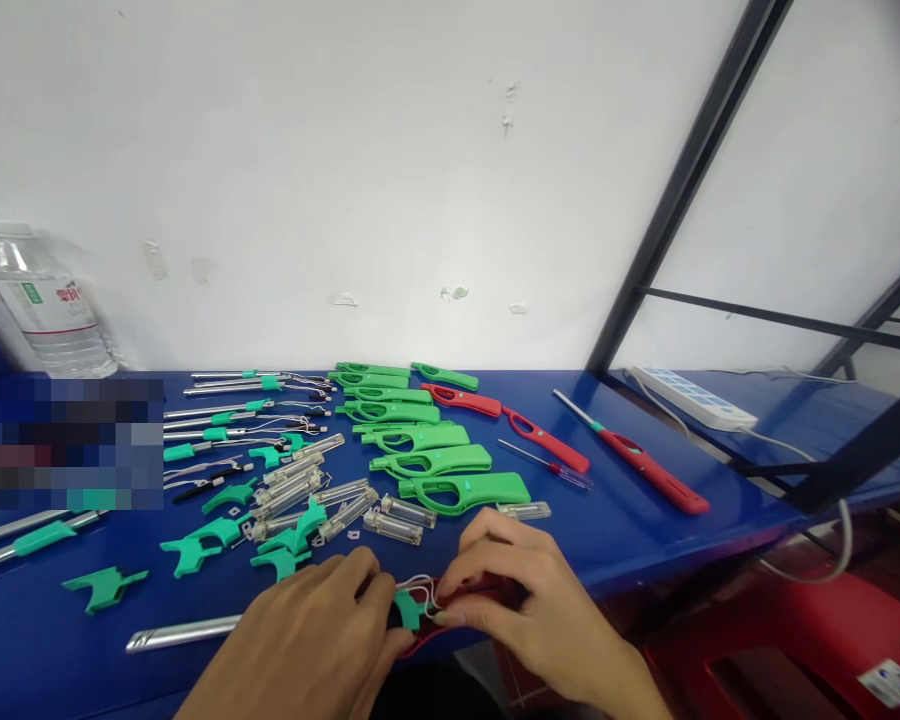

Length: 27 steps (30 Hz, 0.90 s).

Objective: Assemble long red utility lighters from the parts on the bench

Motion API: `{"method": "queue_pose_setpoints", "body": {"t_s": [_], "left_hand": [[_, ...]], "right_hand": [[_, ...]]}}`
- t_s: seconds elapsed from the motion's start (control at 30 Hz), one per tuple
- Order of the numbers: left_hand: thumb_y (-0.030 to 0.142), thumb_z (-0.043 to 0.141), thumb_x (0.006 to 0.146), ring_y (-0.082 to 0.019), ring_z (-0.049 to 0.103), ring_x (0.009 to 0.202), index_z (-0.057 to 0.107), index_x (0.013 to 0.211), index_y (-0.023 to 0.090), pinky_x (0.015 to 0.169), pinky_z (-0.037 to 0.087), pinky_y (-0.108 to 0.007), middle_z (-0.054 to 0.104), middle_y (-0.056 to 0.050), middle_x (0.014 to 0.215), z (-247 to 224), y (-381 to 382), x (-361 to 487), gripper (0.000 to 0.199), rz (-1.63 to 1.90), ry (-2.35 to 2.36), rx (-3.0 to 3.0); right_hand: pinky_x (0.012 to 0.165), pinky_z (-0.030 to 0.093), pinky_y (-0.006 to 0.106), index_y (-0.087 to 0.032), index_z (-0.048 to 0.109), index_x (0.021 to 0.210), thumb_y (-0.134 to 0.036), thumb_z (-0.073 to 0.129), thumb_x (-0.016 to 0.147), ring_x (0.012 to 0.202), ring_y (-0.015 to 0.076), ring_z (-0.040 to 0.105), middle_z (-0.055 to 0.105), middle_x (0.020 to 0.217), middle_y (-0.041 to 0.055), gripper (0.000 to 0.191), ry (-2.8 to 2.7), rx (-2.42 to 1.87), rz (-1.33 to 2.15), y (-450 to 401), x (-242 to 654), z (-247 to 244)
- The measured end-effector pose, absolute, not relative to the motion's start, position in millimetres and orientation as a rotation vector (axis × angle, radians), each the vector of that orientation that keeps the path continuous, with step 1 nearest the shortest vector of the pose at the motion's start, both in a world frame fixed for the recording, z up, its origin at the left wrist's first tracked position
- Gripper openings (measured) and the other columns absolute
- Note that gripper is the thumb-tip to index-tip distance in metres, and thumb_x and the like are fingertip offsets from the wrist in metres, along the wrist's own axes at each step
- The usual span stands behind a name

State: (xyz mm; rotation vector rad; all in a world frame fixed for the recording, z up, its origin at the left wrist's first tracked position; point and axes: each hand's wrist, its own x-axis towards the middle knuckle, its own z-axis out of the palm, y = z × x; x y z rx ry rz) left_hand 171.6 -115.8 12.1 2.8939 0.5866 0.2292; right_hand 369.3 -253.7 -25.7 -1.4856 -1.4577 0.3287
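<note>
Left hand: The left hand (pixel 322 620) is closed on the left end of a red lighter shell (pixel 412 648), with its thumb on the edge.
Right hand: The right hand (pixel 525 600) grips the other end of the same shell. Its thumb is right at the white wires (pixel 423 582), but I cannot tell if it pinches them.
Red shell: It is between the two hands, at the near edge of the blue table (pixel 607 540). The fingers hide much of it.
Green trigger: One green trigger (pixel 406 608) sits at the shell, between the hands.
Shiny tube: A metal tube (pixel 184 635) pokes out to the left from behind the left hand.
Red stool: A red plastic stool (pixel 817 640) is low down on the right.
Loose triggers: More green triggers (pixel 109 588) lie around on the left.
Clear tanks: Little see-through tanks (pixel 401 510) lie in a messy bunch, past the hands.
Handles: Green handles (pixel 465 490) lie in a row, and two red handles (pixel 547 440) are beside them.
Screwdriver: A thin screwdriver (pixel 568 475) lies near the red handles.
Whole lighter: A long red lighter (pixel 645 465) lies farther right.
Rods: Metal rods with wires (pixel 232 388) lie at the far left.
Back: A white power strip (pixel 694 398) is on the right, and a water bottle (pixel 49 305) stands by the wall (pixel 345 180).
</note>
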Motion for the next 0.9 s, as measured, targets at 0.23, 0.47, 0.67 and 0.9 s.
{"method": "queue_pose_setpoints", "body": {"t_s": [0.23,0.47,0.67,0.9], "left_hand": [[0.047,0.063,0.107,-0.027,0.079,0.106,0.080,0.113,0.026,0.094,0.062,-0.031,0.078,-0.007,0.097,19,-117,183,0.028,0.279,0.601,2.856],[0.019,0.053,0.106,-0.027,0.080,0.102,0.083,0.116,0.028,0.088,0.062,-0.035,0.083,-0.007,0.114,1,-110,168,0.033,0.118,0.553,2.968],[0.013,0.050,0.105,-0.029,0.080,0.104,0.082,0.119,0.029,0.087,0.064,-0.039,0.083,-0.006,0.120,0,-109,166,0.039,0.071,0.478,3.026],[0.009,0.047,0.104,-0.031,0.081,0.099,0.082,0.120,0.029,0.085,0.067,-0.044,0.084,-0.007,0.120,-3,-108,165,0.043,0.135,0.389,3.136]], "right_hand": [[0.077,0.055,0.025,-0.024,0.087,0.089,-0.033,0.093,0.096,0.082,0.0139,0.072,0.077,0.093,-0.0004,0.013,-1.482,-1.478,0.302,-254,370,-25],[0.079,0.051,0.029,-0.024,0.084,0.096,-0.036,0.091,0.098,0.088,0.0155,0.072,0.079,0.095,-0.0002,0.014,-1.583,-1.456,0.176,-255,367,-31],[0.072,0.048,0.030,-0.023,0.079,0.089,-0.045,0.080,0.107,0.082,0.0150,0.068,0.075,0.089,-0.0004,0.028,-1.549,-1.485,0.143,-256,360,-34],[0.073,0.048,0.028,-0.023,0.078,0.090,-0.051,0.071,0.112,0.082,0.0144,0.069,0.073,0.089,0.0001,0.036,-1.504,-1.504,0.172,-255,355,-36]]}}
